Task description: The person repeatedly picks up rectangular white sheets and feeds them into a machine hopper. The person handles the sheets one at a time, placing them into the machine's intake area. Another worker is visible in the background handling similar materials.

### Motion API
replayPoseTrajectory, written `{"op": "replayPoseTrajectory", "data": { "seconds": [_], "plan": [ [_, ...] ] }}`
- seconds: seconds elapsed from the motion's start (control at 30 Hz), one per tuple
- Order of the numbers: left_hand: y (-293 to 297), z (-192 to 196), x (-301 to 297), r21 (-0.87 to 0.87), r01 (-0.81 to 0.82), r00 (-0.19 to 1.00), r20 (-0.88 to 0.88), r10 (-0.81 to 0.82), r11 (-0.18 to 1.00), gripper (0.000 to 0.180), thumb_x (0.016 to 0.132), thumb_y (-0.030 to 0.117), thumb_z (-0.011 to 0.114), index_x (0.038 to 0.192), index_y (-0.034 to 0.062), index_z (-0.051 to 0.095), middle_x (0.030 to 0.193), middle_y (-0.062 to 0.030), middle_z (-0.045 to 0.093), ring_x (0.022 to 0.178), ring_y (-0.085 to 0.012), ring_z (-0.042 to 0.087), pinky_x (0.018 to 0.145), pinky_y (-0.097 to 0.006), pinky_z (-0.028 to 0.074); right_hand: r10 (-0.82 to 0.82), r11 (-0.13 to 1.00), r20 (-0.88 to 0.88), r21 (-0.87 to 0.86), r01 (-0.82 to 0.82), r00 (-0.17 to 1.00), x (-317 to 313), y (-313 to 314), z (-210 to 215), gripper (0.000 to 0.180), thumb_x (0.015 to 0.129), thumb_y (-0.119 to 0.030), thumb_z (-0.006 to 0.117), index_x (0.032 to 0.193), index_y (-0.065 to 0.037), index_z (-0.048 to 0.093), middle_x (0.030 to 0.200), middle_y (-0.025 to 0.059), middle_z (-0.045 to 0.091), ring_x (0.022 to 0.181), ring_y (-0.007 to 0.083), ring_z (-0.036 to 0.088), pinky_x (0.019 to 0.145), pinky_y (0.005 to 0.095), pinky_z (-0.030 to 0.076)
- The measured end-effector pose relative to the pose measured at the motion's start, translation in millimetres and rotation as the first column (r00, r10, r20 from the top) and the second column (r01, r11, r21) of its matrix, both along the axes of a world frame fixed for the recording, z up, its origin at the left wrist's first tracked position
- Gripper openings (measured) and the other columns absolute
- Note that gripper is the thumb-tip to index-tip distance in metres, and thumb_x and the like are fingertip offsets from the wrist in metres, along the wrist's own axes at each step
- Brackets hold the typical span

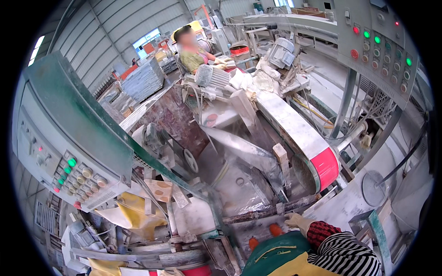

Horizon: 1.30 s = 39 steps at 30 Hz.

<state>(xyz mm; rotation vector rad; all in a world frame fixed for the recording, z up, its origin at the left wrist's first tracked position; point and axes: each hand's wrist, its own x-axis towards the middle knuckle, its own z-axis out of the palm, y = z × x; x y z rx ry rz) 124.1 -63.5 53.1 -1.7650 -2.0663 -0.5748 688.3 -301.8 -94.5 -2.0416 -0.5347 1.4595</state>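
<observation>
My right hand (298, 223), in a pale work glove, reaches out from a red-and-black checked cuff and a black-and-white striped sleeve (347, 252). Its fingers look loosely spread, and I make out nothing in them. The nearest thing to it is a worn, dirty beam (271, 210) along the front of the machine. Beyond the beam stands a long belt machine (294, 124) with a red end cover (325, 168). Orange shoe tips (276, 230) show below my dark green apron (276, 255). My left hand does not show.
A grey-green control cabinet (69, 156) with lit buttons rises at left; another control panel (377, 46) hangs at upper right. A co-worker (193, 53) sits across the machine by a grey motor (212, 77). Stacked grey slabs (142, 79) stand behind. A green metal frame (377, 234) is at right.
</observation>
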Motion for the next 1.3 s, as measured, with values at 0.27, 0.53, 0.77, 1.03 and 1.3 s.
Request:
{"op": "replayPoseTrajectory", "data": {
  "seconds": [0.27, 0.53, 0.77, 1.03, 1.3],
  "plan": [
    [-12, 41, 74, -0.061, 0.229, 0.527, 0.847, -0.071, 0.972, 0.053, 0.090, 0.025, 0.073, 0.133, -0.0014, 0.057, 0.122, -0.0186, 0.065, 0.115, -0.0264, 0.061, 0.096, -0.038, 0.051, -0.268, 0.939, -0.420, 0.090, 0.333, 0.867, -20, 47, -6, 0.055, 0.092, -0.017, 0.064, 0.144, -0.012, 0.048, 0.090, 0.0128, 0.072, 0.063, 0.0194, 0.066, 0.057, 0.0335, 0.055],
    [-10, 131, 284, 0.027, 0.919, 0.326, 0.510, -0.796, 0.394, 0.065, 0.070, -0.002, 0.073, 0.132, -0.0050, 0.053, 0.143, -0.0275, 0.046, 0.137, -0.0399, 0.042, 0.113, -0.042, 0.036, 0.080, 0.848, -0.521, 0.484, 0.216, 0.850, -113, 155, 218, 0.079, 0.093, -0.036, 0.069, 0.157, -0.020, 0.025, 0.122, 0.0139, 0.061, 0.106, 0.0245, 0.058, 0.090, 0.0398, 0.050],
    [-19, 140, 343, 0.108, 0.994, -0.090, 0.617, -0.782, -0.028, 0.071, 0.074, 0.003, 0.077, 0.138, -0.0043, 0.048, 0.147, -0.0315, 0.041, 0.141, -0.0435, 0.037, 0.117, -0.043, 0.030, -0.185, 0.449, -0.524, 0.707, 0.546, 0.832, -74, 149, 204, 0.077, 0.087, 0.005, 0.062, 0.155, -0.015, 0.031, 0.125, 0.0109, 0.064, 0.106, 0.0200, 0.064, 0.092, 0.0330, 0.051],
    [104, 43, 53, -0.095, 0.600, 0.725, 0.484, -0.489, 0.794, 0.060, 0.081, 0.008, 0.070, 0.136, -0.0022, 0.048, 0.135, -0.0199, 0.053, 0.126, -0.0334, 0.050, 0.111, -0.042, 0.036, -0.849, -0.028, -0.407, 0.672, 0.740, 0.337, 98, 64, 183, 0.091, 0.081, 0.016, 0.052, 0.158, -0.007, 0.011, 0.144, 0.0172, 0.049, 0.126, 0.0268, 0.054, 0.106, 0.0358, 0.043],
    [12, 28, -12, -0.305, 0.140, 0.969, -0.153, -0.193, 0.942, 0.053, 0.087, 0.013, 0.059, 0.139, 0.0072, 0.048, 0.140, -0.0191, 0.052, 0.126, -0.0444, 0.048, 0.097, -0.056, 0.041, -0.973, 0.219, 0.056, 0.526, 0.822, 0.223, 212, 10, 98, 0.098, 0.075, 0.000, 0.067, 0.157, -0.006, 0.015, 0.145, 0.0190, 0.048, 0.127, 0.0312, 0.054, 0.106, 0.0355, 0.044]
  ]
}}
